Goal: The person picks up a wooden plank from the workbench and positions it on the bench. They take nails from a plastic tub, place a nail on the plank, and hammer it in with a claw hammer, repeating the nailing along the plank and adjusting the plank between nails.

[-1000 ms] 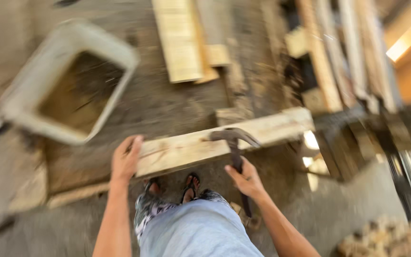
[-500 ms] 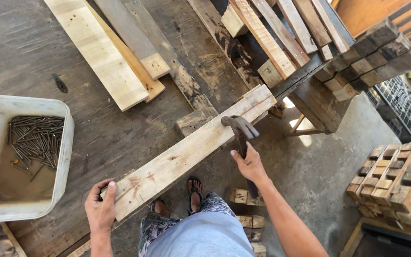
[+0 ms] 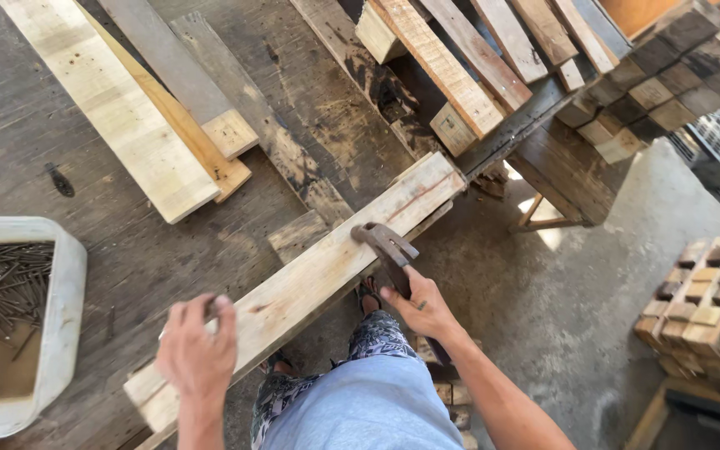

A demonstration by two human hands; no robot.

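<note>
Across mid-frame a rough pale plank [image 3: 310, 279] lies diagonally; the left hand [image 3: 196, 354] grips its lower end, while the right hand [image 3: 421, 307] holds a rusty hammer [image 3: 387, 246] resting on it.

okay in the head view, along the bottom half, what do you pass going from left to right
Tub of nails → left hand on the plank → hammer → right hand → stack of wood blocks.
</note>
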